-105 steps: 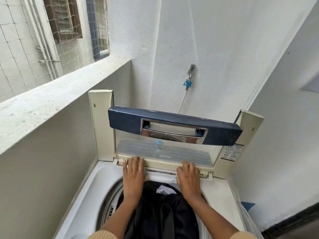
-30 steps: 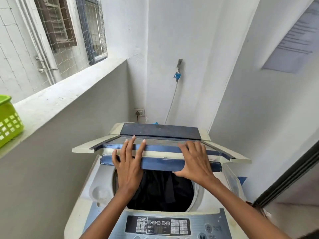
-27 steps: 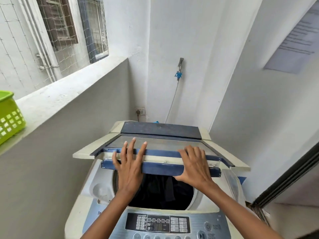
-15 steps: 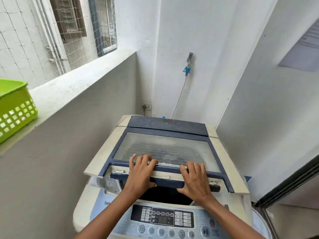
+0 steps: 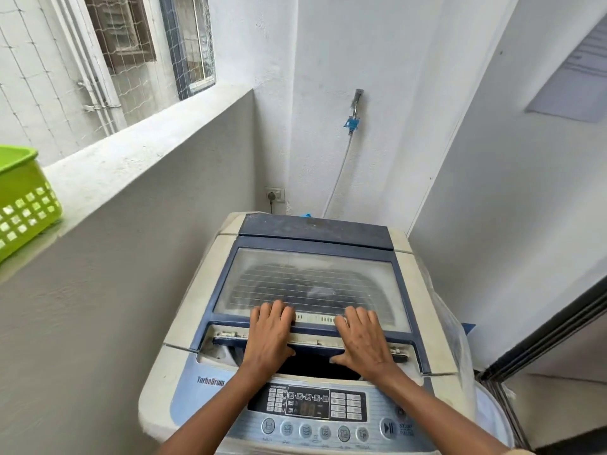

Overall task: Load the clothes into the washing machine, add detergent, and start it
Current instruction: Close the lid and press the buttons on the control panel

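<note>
A cream and blue top-loading washing machine (image 5: 184, 366) stands in the corner in front of me. Its folding lid (image 5: 312, 277), with a clear ribbed window, lies almost flat; a dark gap stays open at the front edge. Dark clothes show dimly through the window. My left hand (image 5: 267, 336) and my right hand (image 5: 361, 339) rest palm-down on the lid's front blue edge, fingers spread on the window, thumbs hooked under the edge. The control panel (image 5: 315, 408), with a display and round buttons, sits just below my wrists.
A green laundry basket (image 5: 23, 205) stands on the concrete ledge (image 5: 131, 152) at the left. A tap with a hose (image 5: 353, 116) and a wall socket (image 5: 275, 194) are behind the machine. A white wall is close on the right, with a dark door frame (image 5: 542, 339).
The folded lid has come down from upright to almost flat over the drum, with both hands riding on its front edge. The view has pulled back, so the control panel is in sight.
</note>
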Demonstrator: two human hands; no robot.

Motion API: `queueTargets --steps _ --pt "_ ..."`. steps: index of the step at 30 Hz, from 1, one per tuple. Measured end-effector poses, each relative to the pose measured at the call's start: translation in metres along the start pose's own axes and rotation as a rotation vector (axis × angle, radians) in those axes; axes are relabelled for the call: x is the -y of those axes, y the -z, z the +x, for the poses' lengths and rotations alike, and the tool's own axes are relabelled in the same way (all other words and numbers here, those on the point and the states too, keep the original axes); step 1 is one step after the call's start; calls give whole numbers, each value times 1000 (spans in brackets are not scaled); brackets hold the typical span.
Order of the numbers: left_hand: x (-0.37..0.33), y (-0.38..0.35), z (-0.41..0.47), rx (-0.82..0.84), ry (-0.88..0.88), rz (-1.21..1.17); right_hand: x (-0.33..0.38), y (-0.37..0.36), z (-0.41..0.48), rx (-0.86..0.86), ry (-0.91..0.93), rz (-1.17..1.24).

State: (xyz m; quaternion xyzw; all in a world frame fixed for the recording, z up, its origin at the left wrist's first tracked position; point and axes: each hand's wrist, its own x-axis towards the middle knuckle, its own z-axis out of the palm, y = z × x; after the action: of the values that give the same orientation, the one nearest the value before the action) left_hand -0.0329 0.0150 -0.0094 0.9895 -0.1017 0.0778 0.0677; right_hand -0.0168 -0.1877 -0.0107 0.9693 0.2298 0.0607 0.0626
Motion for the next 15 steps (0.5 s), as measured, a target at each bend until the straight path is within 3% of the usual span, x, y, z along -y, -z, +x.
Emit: queueTargets --steps 6,9,12,15 --pt "1 -5 0 -25 16 -28 -2 7 1 -37 -9 45" --pt "-1 -6 0 -81 -41 -78 -7 9 0 -85 -34 189" --pt "-2 -11 1 -97 -121 -79 -3 2 -4 -1 -108 314" --pt "-1 -15 4 -45 -99 -85 1 -7 -5 139 -135 292"
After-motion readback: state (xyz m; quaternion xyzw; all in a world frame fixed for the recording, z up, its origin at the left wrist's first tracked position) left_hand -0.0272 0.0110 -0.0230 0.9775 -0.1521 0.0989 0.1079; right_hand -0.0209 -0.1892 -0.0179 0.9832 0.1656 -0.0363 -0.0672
